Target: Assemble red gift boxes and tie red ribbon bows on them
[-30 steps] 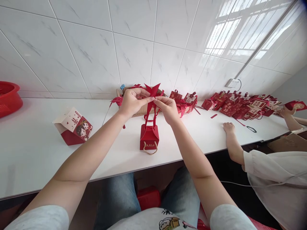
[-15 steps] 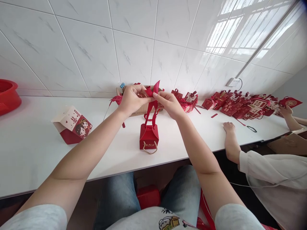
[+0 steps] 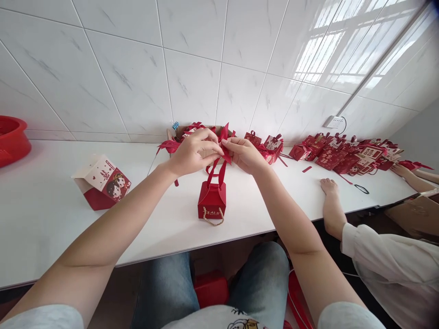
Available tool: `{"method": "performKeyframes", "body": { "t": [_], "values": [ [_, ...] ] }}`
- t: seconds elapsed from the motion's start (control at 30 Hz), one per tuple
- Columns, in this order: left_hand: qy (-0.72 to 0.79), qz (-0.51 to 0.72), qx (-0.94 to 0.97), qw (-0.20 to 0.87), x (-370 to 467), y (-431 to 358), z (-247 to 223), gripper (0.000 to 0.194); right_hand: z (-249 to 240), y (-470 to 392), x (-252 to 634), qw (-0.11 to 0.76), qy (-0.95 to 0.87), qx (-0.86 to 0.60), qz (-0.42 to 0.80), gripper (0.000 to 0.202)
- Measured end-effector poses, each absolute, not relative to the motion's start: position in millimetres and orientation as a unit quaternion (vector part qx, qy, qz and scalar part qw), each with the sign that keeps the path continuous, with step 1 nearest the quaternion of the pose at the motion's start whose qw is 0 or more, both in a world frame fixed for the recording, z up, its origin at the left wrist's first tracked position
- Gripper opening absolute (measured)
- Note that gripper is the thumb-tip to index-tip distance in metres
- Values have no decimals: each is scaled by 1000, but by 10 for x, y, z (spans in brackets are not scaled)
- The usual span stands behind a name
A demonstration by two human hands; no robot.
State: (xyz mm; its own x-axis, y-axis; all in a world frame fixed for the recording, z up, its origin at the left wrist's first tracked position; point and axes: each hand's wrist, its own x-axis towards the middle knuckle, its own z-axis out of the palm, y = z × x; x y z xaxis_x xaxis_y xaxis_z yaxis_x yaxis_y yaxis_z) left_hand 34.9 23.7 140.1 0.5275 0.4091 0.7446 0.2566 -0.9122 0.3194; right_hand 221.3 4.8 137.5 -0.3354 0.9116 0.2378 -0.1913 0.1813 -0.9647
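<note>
Between my two hands is a red ribbon [image 3: 222,171], looped and crossed at the fingertips above a small red gift box [image 3: 211,201]. My left hand [image 3: 197,153] pinches the ribbon from the left, its fingers closed. From the other side my right hand [image 3: 243,153] pinches it too, thumb and forefinger together. Two ribbon strands run down into the top of the box, which stands upright on the table. Gold lettering and a twisted cord handle [image 3: 213,223] show on its front. My fingers partly hide the knot.
A larger cream-and-red printed box [image 3: 103,183] stands on the white table [image 3: 41,205] at left, near a red basin [image 3: 13,140]. Behind my hands is a carton of ribbons. Many red boxes [image 3: 334,153] line the wall at right, where a co-worker's hand [image 3: 329,186] rests.
My left hand has turned and its fingers have shifted at the knot, while the right still pinches the ribbon. At far right, a co-worker's hand has lowered a red item toward the table.
</note>
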Motion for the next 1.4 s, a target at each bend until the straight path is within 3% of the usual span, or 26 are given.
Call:
{"method": "performKeyframes", "body": {
  "t": [0.2,0.4,0.63,0.8,1.07,1.27,1.4],
  "values": [
    [207,420,881,62,307,253,1259,10,1436,72,2285,432,-593,-305,607,27],
    [209,438,870,86,356,283,1081,17,1507,35,2322,423,-647,-323,546,33],
    [232,479,823,198,367,181,1120,11,1644,-145,2382,328,-852,-329,241,21],
    [254,489,768,326,368,147,1122,25,1594,-170,2356,292,-910,-292,34,18],
    [295,408,672,543,403,227,1171,36,1343,-156,2364,323,-914,-237,-70,22],
    [297,425,701,490,375,232,1182,37,1268,-111,2402,348,-909,-225,-46,19],
    [335,474,703,410,318,223,1194,32,1191,-73,2440,416,-879,-234,-9,16]
  ]
}}
